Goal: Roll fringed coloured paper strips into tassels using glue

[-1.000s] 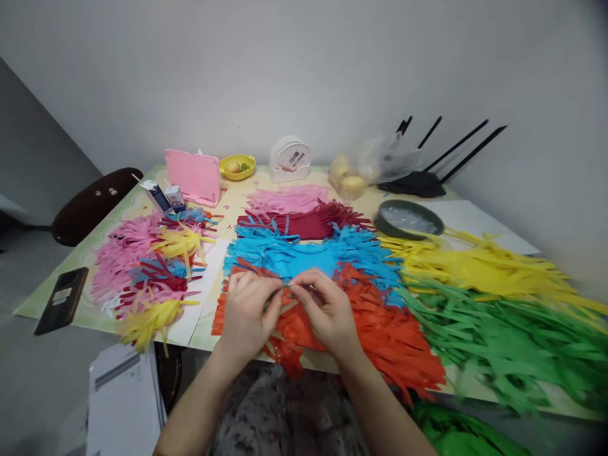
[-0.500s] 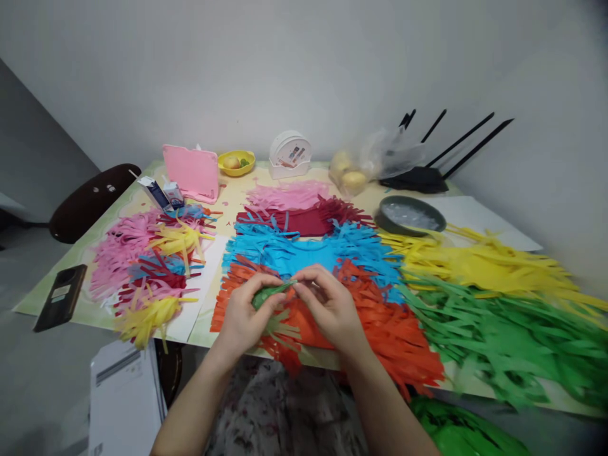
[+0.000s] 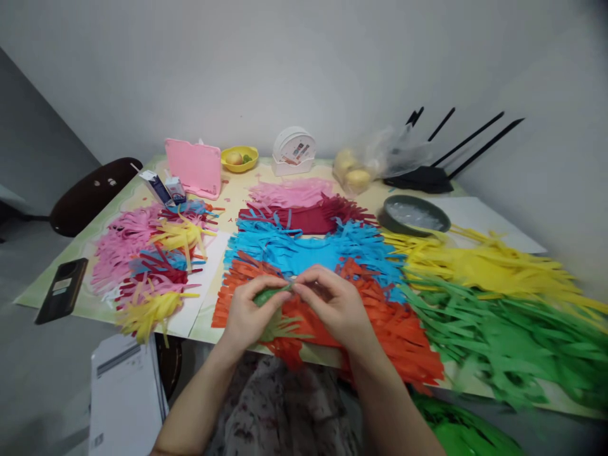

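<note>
A bunched piece of green fringed paper (image 3: 289, 328) is gathered in my left hand (image 3: 247, 315), its cut strips hanging out below the fingers. My right hand (image 3: 338, 310) pinches the twisted end of this piece, fingertips touching those of the left. Something small and pale shows at the pinch, too small to make out. Under both hands lies a stack of orange fringed paper (image 3: 389, 326). Just beyond it are blue fringed paper (image 3: 304, 253), dark red fringed paper (image 3: 308, 218) and pink fringed paper (image 3: 292, 192).
Left on the table are mixed tassels (image 3: 161, 240), a phone (image 3: 63, 291), drink cartons (image 3: 156, 187) and a pink tablet case (image 3: 194, 166). Rightward lie a dark bowl (image 3: 387, 221), yellow fringed paper (image 3: 484, 266), green fringed paper (image 3: 508, 339) and a black router (image 3: 418, 180).
My hands stay together at the green paper's twisted end, with only slight finger movement. The whole view has shifted a little; nothing else has visibly moved.
</note>
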`<state>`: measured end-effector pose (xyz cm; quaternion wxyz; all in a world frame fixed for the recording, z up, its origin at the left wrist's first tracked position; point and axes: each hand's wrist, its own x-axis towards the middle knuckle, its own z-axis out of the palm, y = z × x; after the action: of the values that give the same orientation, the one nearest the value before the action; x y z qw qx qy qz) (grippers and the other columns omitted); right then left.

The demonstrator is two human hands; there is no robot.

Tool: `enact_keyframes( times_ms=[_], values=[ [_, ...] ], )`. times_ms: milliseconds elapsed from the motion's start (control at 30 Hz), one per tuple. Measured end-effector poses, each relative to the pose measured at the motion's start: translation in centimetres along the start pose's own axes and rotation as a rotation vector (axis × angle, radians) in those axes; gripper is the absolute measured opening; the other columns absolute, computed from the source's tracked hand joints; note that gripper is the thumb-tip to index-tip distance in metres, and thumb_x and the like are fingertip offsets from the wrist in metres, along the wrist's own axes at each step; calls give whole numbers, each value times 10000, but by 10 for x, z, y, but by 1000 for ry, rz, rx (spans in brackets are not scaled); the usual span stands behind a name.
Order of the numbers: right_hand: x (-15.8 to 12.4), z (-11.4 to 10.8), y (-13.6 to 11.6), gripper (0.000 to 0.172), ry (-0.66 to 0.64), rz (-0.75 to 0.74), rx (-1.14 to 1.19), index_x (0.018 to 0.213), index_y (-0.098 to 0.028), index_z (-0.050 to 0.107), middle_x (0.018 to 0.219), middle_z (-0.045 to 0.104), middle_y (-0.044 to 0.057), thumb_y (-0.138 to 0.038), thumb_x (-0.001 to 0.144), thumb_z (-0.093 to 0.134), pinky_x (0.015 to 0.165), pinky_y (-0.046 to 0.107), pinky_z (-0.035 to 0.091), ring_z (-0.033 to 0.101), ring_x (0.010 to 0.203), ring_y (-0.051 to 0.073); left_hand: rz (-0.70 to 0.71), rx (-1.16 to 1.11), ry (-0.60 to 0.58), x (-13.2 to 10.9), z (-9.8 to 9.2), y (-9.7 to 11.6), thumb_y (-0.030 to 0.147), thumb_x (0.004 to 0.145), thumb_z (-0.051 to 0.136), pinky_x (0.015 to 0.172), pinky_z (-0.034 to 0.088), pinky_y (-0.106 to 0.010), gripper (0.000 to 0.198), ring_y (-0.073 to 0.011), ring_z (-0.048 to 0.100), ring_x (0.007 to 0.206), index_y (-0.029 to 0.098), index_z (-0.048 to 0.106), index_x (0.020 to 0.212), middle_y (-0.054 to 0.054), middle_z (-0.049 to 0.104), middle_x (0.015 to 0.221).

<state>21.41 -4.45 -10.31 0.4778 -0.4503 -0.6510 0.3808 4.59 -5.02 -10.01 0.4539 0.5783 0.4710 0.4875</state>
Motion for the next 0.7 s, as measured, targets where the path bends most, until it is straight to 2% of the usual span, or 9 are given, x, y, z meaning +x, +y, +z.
enact_keyframes(
  times_ms=[100,200,333,400,467,533,567,633,700],
  values=[
    [0,0,-4,162,26,18,15,766,-202,643,744,615,19,-318,878,622,627,266,432,563,697,157,-6,43,22,2,-6,-3,267,777,687,718,526,-259,125,-175,683,760,166,745,824,-48,752,807],
    [-1,3,-7,183,71,19,50,734,-201,609,693,557,-1,-310,881,613,594,259,400,509,640,139,-60,-14,27,1,-9,-8,310,764,706,637,508,-242,162,-158,657,686,165,746,823,-39,739,763],
    [-5,17,-10,199,177,-27,95,701,-205,573,673,511,-14,-279,883,604,587,257,381,473,627,132,-140,-129,51,-6,-6,-13,357,745,715,577,500,-241,211,-151,638,608,154,729,803,-31,720,704],
    [-6,26,-11,205,222,-50,121,689,-206,559,671,510,-15,-263,880,607,590,254,384,477,630,131,-142,-104,48,-9,-13,-13,365,757,704,588,503,-247,220,-155,642,613,151,722,808,-32,717,703],
    [-8,34,-12,166,180,-25,143,735,-206,586,688,532,-11,-273,886,602,584,251,397,491,626,129,-95,36,36,-5,-37,-8,366,778,687,658,517,-263,221,-171,660,690,151,718,819,-42,726,757],
    [-10,38,-11,108,111,28,182,888,-211,631,748,573,-1,-308,902,584,583,249,426,516,628,129,-7,317,111,6,-78,3,367,817,646,757,518,-290,231,-190,658,801,148,708,855,-53,725,844],
    [-11,39,-9,141,93,49,207,973,-215,633,783,590,5,-326,908,575,588,249,443,530,635,129,48,492,229,14,-103,11,356,860,589,794,512,-305,248,-195,645,842,140,693,922,-55,715,885],
    [-12,39,-5,213,103,64,241,1067,-221,621,828,613,16,-356,911,570,607,250,475,560,663,133,153,972,586,35,-150,26,303,966,390,951,446,-356,335,-206,574,1016,114,634,1097,-73,661,1048],
    [-13,39,0,223,122,67,235,1049,-217,634,835,632,26,-377,900,584,615,250,494,589,696,143,145,1094,627,61,-183,34,266,987,334,1094,285,-466,378,-262,424,1214,68,589,1184,-114,555,1235]
  ],
)
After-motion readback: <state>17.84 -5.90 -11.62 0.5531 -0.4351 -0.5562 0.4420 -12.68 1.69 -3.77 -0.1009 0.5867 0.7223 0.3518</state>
